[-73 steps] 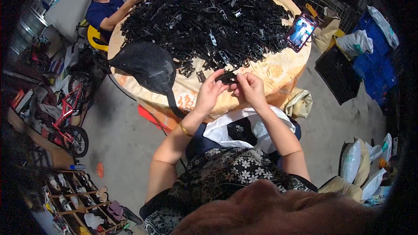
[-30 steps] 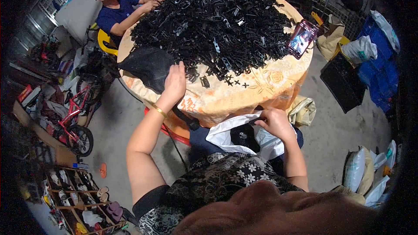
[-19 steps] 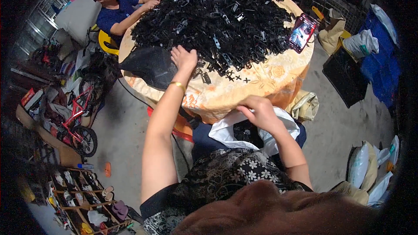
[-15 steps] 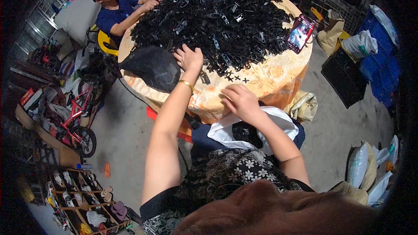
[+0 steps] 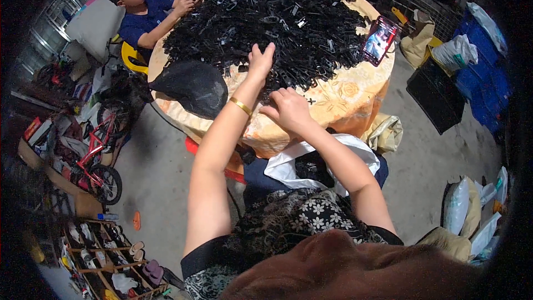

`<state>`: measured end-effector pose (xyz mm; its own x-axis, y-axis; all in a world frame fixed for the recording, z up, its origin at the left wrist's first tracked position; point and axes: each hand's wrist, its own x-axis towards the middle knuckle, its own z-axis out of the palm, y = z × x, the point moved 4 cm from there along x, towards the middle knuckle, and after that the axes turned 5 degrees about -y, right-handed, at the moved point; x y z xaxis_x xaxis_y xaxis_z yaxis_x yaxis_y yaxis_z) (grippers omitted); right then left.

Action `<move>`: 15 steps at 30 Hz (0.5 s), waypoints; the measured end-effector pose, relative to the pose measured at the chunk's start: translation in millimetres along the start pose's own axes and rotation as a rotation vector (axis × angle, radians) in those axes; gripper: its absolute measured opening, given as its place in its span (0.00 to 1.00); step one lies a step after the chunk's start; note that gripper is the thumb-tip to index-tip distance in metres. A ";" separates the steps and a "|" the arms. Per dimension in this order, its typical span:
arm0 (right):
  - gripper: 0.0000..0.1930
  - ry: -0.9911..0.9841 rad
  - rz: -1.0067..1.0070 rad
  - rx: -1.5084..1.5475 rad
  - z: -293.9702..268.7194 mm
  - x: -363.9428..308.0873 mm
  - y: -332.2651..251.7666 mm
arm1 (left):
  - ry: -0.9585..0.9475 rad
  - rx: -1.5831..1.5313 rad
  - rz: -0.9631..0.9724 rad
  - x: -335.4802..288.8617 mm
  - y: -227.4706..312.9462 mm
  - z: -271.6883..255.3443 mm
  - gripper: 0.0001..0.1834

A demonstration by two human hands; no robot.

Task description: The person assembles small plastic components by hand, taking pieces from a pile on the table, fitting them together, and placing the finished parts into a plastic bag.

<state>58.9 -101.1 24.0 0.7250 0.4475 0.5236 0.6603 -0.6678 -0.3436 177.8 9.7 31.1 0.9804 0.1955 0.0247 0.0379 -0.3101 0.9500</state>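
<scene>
A large heap of small black plastic clips point(image 5: 239, 28) covers most of the round table. My left hand point(image 5: 261, 62), with a gold bangle at its wrist, reaches over the heap's near edge; its thumb and forefinger are apart and nothing shows between them. Just nearer to me, my right hand point(image 5: 290, 110) is at the heap's front edge, thumb apart from bent fingers, close to dark pieces partly hidden beneath it. A small black cross-shaped piece point(image 5: 311, 101) lies on the cloth to its right. Left of my left forearm rests a dark mesh bag point(image 5: 191, 89).
A patterned yellow-orange tablecloth point(image 5: 355, 94) covers the table. A lit phone point(image 5: 381, 41) stands at the right edge. An open white sack point(image 5: 283, 168) with dark contents sits on my lap. Another person point(image 5: 147, 19) works at the far left. Blue crates point(image 5: 483, 83) stand at right.
My left hand has moved right and farther over the heap. My right hand has shifted left and forward to the heap's edge, covering several small cross-shaped pieces that showed before.
</scene>
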 end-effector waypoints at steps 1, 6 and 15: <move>0.15 0.036 0.003 -0.002 0.5 1.5 -5.3 | -0.059 -0.073 -0.007 5.6 1.4 -4.4 0.41; 0.13 0.004 0.044 -0.060 13.7 3.2 -0.5 | -0.152 0.028 0.059 1.1 21.7 -27.8 0.26; 0.09 0.312 0.107 0.206 -18.9 -13.8 17.2 | -0.278 0.672 0.351 -36.2 -4.7 -57.5 0.11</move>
<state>56.5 -130.0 25.6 0.7185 0.1577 0.6775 0.6326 -0.5532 -0.5421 131.1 57.6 43.6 0.9655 -0.2287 0.1246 -0.2600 -0.8206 0.5089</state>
